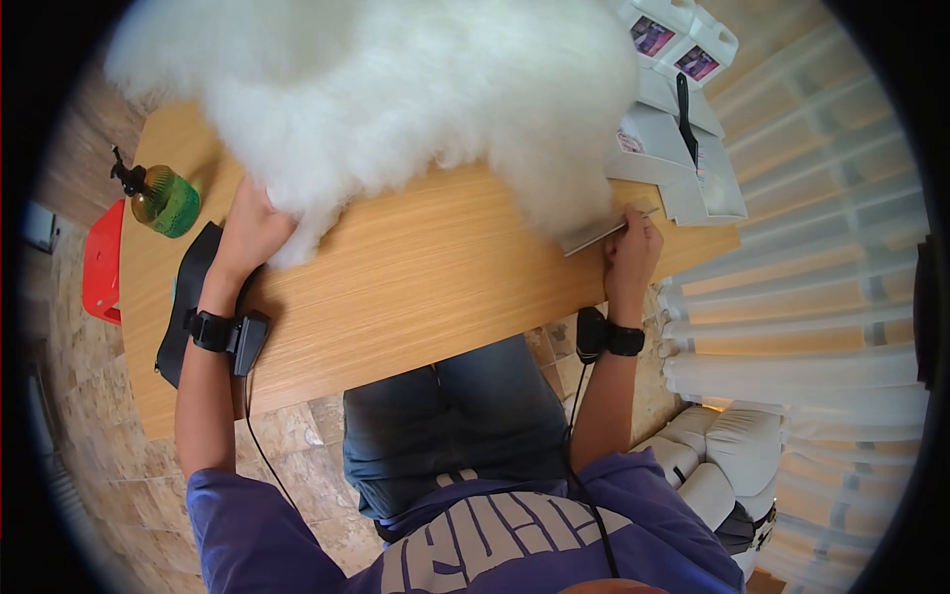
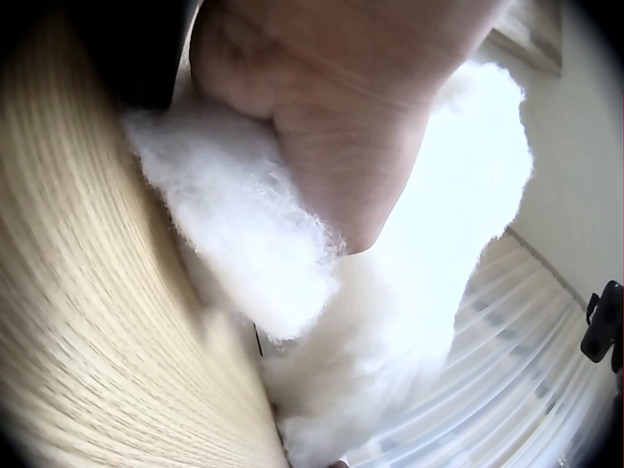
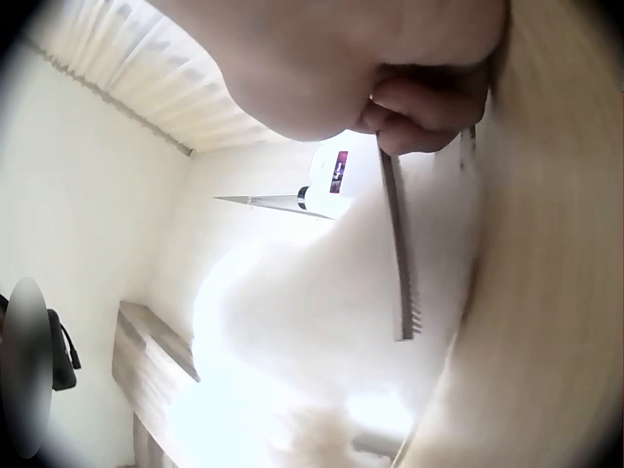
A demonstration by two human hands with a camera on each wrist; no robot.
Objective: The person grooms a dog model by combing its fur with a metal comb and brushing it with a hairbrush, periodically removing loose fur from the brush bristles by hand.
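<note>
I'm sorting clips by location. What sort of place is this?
Probably a grooming spot, home or small salon: a fluffy white animal, it seems, on the table, a comb in the right hand and a spray bottle.

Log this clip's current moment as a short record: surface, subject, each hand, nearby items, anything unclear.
Surface: wooden table
Subject: white furry animal, on the table
Left hand: at a furry leg
Right hand: holds a comb beside the fur
Person's left: green spray bottle, black case
Far right: white boxes
Unclear: left fingers' grip, hidden
</note>
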